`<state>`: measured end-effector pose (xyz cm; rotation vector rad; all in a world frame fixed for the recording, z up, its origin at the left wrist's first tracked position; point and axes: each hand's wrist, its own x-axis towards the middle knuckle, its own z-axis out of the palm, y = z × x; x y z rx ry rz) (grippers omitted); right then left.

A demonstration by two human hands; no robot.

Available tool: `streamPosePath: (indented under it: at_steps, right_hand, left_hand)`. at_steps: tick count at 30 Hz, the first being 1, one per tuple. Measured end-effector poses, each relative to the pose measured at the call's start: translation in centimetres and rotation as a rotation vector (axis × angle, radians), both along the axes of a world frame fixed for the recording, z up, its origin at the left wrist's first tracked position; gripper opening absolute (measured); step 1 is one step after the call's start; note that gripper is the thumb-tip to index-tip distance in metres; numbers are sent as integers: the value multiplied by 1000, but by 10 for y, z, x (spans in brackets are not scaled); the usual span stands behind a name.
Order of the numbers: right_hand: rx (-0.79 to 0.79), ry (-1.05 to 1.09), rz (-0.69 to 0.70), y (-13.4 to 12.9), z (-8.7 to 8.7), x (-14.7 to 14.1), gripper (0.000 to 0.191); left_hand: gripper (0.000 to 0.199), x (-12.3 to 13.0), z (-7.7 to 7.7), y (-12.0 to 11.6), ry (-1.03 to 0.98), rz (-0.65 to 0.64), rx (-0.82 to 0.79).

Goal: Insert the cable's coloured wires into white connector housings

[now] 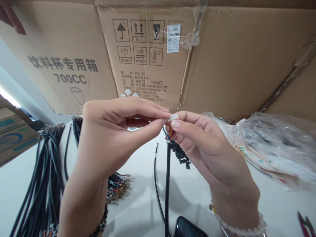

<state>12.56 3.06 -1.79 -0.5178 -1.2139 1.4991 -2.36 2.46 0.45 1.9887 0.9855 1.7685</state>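
Note:
A small whitish plug connector [173,117] is pinched between the thumb and index finger of my right hand [204,141]. Against its left end, my left hand [116,128] has its thumb and index fingertips pressed together, where a thin blue wire [164,132] runs up to them. The exact contact is hidden by the fingertips. Yellow and red wires [171,131] rise toward the connector from the stripped end of a thick black cable [168,177], which hangs upright below both hands.
Bundled black cables [46,171] lie left; more bare wire ends [118,187] show behind my left wrist. Short black tubes [181,154] are piled behind the cable, beside a thinner cable [155,171]. Cardboard boxes [222,59] stand behind. Plastic bags [276,144], red-handled snips [306,225] and a black object [189,227] lie around.

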Motion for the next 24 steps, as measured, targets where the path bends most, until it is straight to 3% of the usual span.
streamPosePath:
  at_steps: [9,15,24]
  right_hand:
    - [24,26,17,-3,1,1,18]
    - [14,28,19,-4,1,0,15]
    - [-11,32,36,-5,2,2,14]
  left_hand:
    - [32,2,-3,-3,-3,44,40]
    - [28,-4,-3,3,55,-27,91]
    - [28,-4,2,-4,-12,-22,-46]
